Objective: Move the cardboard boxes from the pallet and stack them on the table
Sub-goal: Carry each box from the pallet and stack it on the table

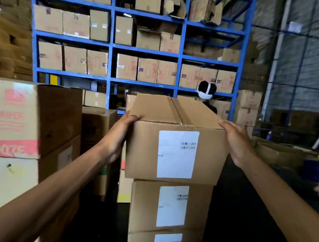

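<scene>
Boxes: the top box [176,140] sits on a stack of at least two more [170,206]. The left hand [117,137] and right hand [237,143] press flat against its sides. Neither pallet nor table shows, so progress cannot be judged.

Two forearms were in view, entering from the lower corners of the frame. Both were bare from the frame edge to the wrist; no sleeve, cuff or glove was visible on either. The left hand [117,137] was uncovered, with no ring, watch or band discernible at the wrist or fingers. The right hand [237,143] was likewise uncovered and unadorned at the wrist. Fingernails appeared short and unpainted. Clothing above the forearms lay outside the frame and could not be assessed.
</scene>
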Demonstrator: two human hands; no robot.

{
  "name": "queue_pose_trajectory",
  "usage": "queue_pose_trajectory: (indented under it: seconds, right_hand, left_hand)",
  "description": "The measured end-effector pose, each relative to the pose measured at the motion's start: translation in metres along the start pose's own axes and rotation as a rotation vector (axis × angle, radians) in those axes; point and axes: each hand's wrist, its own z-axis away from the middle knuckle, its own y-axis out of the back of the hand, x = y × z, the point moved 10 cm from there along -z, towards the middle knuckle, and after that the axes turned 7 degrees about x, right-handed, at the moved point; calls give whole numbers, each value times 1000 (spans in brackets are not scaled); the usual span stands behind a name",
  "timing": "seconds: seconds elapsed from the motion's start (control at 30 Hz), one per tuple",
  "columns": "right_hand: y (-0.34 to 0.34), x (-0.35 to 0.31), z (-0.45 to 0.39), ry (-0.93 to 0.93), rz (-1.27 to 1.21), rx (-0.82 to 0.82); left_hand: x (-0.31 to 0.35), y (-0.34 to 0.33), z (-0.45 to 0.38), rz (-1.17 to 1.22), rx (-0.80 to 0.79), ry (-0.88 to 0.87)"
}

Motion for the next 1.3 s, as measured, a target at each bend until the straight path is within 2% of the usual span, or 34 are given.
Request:
queue_pose_trajectory:
  seconds: [0.27,0.67,1.3]
  right_hand:
    - [-4,49,-44,-56,82,68]
    - [-19,63,-75,-37,47,-3]
    - [-16,62,-66,-11,84,-98]
  left_hand:
    - [-59,-15,-47,-78,-74,117]
    - [-68,-10,-68,-87,74,104]
    - [-47,-25,-37,-171,122,-17]
